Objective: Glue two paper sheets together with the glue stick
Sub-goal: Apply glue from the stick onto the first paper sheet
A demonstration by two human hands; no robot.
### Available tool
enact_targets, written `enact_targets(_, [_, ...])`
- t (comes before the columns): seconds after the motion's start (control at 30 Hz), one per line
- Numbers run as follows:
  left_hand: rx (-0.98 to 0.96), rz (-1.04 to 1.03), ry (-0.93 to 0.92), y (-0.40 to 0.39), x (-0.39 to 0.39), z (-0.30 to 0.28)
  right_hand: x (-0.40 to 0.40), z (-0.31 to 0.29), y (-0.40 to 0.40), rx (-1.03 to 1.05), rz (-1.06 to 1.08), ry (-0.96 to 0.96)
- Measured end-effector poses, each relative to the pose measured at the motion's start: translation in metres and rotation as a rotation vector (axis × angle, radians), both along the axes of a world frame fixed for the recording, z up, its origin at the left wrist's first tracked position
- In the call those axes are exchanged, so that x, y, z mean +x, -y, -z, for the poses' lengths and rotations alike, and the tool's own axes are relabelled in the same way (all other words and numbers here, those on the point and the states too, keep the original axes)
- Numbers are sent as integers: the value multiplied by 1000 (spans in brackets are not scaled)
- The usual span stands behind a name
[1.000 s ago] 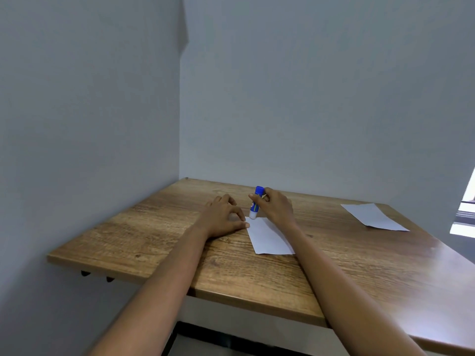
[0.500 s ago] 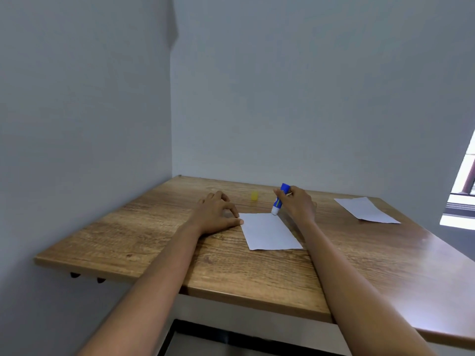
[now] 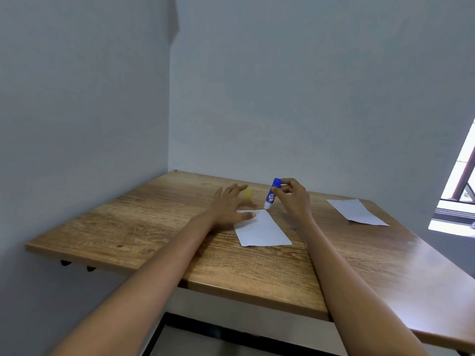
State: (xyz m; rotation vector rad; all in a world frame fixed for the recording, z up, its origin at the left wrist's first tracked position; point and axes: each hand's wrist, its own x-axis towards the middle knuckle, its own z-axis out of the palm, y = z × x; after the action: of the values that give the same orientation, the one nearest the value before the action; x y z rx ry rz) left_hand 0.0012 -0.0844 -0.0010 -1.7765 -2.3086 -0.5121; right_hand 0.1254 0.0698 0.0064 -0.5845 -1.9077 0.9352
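Observation:
A white paper sheet (image 3: 262, 231) lies on the wooden table (image 3: 144, 227) in front of me. My left hand (image 3: 230, 204) rests flat on the sheet's far left corner, fingers spread. My right hand (image 3: 293, 197) holds a blue glue stick (image 3: 272, 194) nearly upright, its white tip down at the sheet's far right corner. A second white paper sheet (image 3: 356, 211) lies apart at the right of the table. A small yellow cap (image 3: 248, 193) stands on the table just beyond my left hand.
Grey walls close the table in on the left and at the back. A window (image 3: 462, 191) is at the far right. The table's front edge runs near me, with a gap below.
The glue stick has gone right along the sheet's far edge to its right corner. My left hand has spread its fingers onto the sheet. The yellow cap came into view.

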Motion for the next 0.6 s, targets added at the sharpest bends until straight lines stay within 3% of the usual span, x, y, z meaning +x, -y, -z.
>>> enact_targets(0.13, [-146,-35,-25,-14,-7,7,-8,5,-5,21,11,17])
enact_targets(0.6, [-118,-80,-41,-15,-8,10,-14,7,-1,96,37,126])
